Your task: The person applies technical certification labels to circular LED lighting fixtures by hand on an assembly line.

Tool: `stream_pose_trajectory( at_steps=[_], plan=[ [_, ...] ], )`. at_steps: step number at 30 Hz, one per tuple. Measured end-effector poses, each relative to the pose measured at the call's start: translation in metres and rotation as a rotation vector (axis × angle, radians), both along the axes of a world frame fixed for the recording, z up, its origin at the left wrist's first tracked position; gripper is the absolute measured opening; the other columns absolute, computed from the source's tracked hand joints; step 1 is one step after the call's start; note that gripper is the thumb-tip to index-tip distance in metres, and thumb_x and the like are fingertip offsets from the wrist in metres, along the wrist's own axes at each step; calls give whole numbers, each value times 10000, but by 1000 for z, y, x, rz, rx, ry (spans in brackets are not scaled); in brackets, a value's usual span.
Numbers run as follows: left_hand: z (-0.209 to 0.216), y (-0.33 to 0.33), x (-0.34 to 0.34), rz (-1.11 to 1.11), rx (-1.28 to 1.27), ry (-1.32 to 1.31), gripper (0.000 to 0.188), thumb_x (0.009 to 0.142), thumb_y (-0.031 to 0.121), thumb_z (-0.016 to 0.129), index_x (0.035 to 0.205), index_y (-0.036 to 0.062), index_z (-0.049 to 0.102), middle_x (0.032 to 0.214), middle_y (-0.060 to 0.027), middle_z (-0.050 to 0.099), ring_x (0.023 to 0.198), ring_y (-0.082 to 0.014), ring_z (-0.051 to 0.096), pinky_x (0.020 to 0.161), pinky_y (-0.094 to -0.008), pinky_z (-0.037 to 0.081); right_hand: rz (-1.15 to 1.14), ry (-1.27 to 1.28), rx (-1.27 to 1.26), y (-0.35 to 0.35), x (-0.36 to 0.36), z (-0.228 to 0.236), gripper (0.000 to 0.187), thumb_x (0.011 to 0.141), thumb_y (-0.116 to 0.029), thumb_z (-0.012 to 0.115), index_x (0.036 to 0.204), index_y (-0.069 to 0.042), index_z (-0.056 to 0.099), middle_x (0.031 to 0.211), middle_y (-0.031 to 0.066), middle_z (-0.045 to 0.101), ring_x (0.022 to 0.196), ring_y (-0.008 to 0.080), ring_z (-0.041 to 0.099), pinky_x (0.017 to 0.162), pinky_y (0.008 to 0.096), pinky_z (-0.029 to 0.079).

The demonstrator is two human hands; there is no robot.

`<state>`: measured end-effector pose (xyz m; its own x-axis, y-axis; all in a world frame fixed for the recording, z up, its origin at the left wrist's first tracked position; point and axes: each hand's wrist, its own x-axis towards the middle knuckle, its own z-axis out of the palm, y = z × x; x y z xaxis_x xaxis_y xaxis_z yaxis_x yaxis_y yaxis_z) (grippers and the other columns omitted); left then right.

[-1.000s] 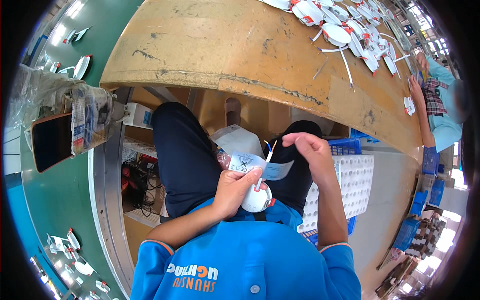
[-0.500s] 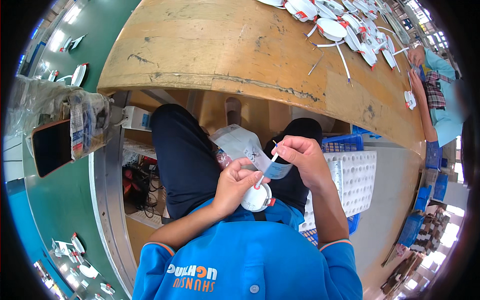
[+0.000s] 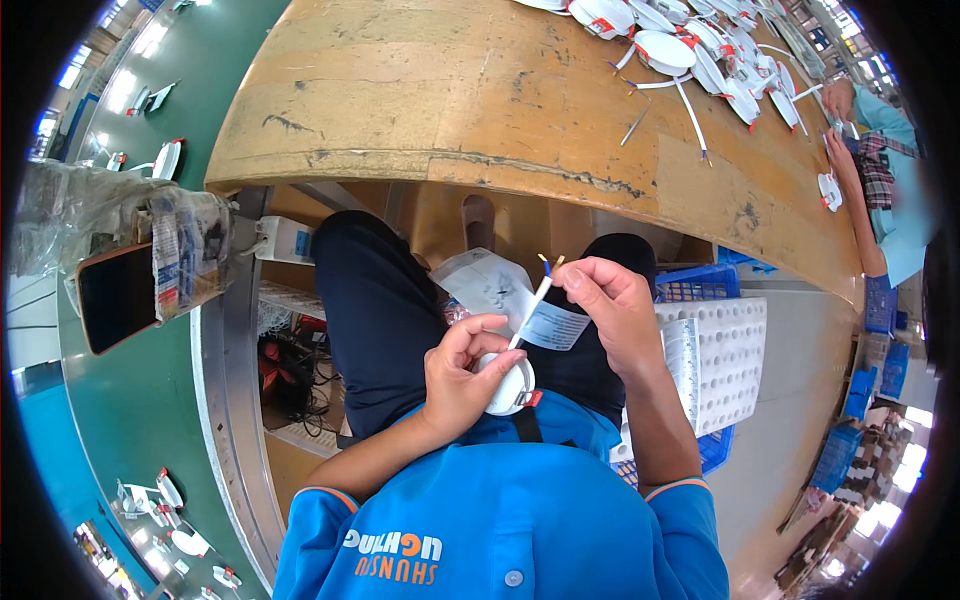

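Observation:
My left hand is closed around a small round white downlight with a red clip, held above my lap. From between its thumb and fingers a white cable rises, ending in bare-tipped blue and brown wires. My right hand pinches at the cable's upper end, thumb and forefinger together beside the wires. Against the cable, between the hands, is a pale printed label. Behind it a translucent plastic sheet or bag lies over my lap; which one I cannot tell.
A worn wooden table stands ahead, with a heap of white downlights at its far right. A co-worker sits beyond. To the left are a phone on a wrapped holder and a green conveyor. White perforated trays rest at right.
The downlight has tilted, so its printed back no longer faces up. The cable's blue and brown wires now stick up past my right fingertips. The view has shifted slightly.

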<state>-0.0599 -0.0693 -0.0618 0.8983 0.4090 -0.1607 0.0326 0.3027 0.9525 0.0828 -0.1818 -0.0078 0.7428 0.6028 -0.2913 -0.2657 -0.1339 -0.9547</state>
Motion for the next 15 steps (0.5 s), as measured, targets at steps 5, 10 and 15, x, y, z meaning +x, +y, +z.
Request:
stream_pose_trajectory(
  at_steps=[5, 10, 15],
  plan=[
    [-8, 15, -12, 94, -197, -145, 317, 798, -36, 555, 1100, -14, 462, 806, -115, 630, 774, -165, 618, 697, -256, 495, 47, 92, 44, 0, -11, -4, 342, 809, -203, 597, 1069, -1, 507, 908, 20, 543, 843, 64, 489, 751, 199, 384],
    [-16, 16, -22, 158, -449, -33, 309, 823, 21, 536, 1116, -17, 449, 765, -132, 619, 763, -219, 621, 743, -330, 497, 90, 296, 174, -7, -42, -19, 369, 757, -138, 660, 1050, 11, 492, 880, 33, 525, 792, 69, 496, 719, 198, 412],
    [-20, 15, -21, 112, -503, -114, 274, 840, 10, 510, 1107, -19, 460, 797, -138, 625, 771, -212, 627, 715, -313, 508, 49, 266, 98, -7, -56, -25, 249, 768, -67, 643, 972, 22, 530, 796, 12, 537, 696, 47, 498, 656, 172, 419]
  ],
)
